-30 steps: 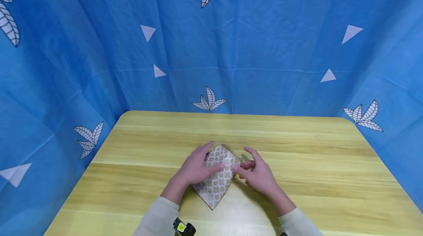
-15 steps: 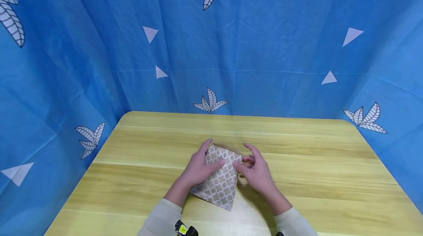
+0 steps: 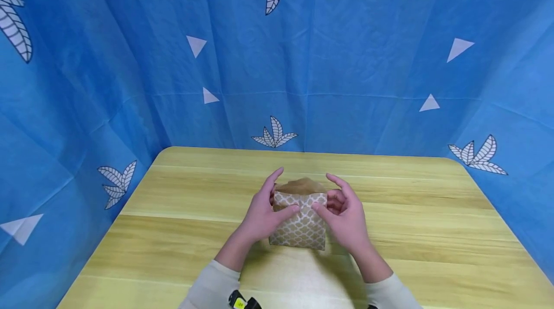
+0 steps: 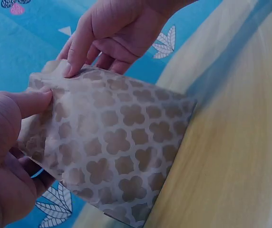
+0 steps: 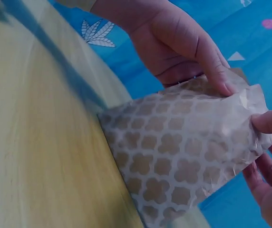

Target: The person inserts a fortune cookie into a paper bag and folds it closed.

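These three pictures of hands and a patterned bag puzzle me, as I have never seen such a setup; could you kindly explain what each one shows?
No machine is at work here: a person uses two bare hands and wears three cameras. The wide picture comes from a camera on the head, looking down at a wooden table with a blue leaf-print cloth hung behind it. The other two come from cameras on the wrists, so each looks across at the opposite hand from close by.

Both hands hold one thing, a small brown paper bag with a white clover-lattice pattern. It stands upright on the table, its bottom edge on the wood. The left hand pinches the left side of its top edge and the right hand the right side, thumbs on the front. The mouth looks slightly open.
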`<state>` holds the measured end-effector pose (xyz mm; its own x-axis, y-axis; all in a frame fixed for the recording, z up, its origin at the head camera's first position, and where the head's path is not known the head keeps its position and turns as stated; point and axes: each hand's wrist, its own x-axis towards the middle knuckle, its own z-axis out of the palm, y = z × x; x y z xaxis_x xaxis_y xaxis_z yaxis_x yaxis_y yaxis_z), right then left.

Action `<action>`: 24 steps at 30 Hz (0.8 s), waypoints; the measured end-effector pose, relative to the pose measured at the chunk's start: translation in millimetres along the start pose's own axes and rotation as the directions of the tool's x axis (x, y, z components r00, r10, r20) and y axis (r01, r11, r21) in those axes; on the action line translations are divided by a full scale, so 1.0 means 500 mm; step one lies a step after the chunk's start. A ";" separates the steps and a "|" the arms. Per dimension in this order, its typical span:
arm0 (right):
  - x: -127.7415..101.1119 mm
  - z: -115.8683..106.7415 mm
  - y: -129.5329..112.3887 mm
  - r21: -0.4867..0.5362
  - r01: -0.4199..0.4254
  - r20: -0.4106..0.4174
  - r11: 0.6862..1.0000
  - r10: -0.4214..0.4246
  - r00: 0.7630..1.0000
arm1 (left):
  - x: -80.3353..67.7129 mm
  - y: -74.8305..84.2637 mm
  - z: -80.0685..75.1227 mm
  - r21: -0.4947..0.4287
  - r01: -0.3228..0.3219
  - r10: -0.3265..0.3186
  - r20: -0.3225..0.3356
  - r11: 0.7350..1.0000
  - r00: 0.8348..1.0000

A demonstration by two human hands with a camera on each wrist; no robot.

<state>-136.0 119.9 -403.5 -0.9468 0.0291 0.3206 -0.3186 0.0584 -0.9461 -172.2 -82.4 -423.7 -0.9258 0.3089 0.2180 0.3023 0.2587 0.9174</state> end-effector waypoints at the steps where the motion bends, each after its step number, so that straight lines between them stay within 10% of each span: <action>1: -0.001 0.000 -0.006 0.003 0.017 -0.006 1.000 -0.017 1.000 | 0.000 0.003 0.000 0.003 -0.011 0.011 -0.002 1.000 1.000; 10: -0.005 -0.004 -0.010 0.015 0.145 -0.002 0.989 -0.145 0.989 | -0.007 0.016 0.005 0.069 -0.116 0.118 -0.026 0.991 0.993; 18: -0.005 -0.005 -0.003 0.014 0.116 0.178 0.993 -0.116 0.977 | -0.011 0.011 0.011 0.061 -0.134 0.137 -0.055 0.989 0.989; 24: -0.005 0.007 -0.004 -0.039 0.083 0.144 0.996 -0.076 0.987 | -0.011 0.010 0.015 0.046 -0.146 0.149 -0.069 0.988 0.986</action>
<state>-133.2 116.0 -402.5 -0.9165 -0.1190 0.3820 -0.3938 0.0993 -0.9138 -164.0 -76.0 -422.5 -0.8837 0.2801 0.3750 0.4447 0.2524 0.8594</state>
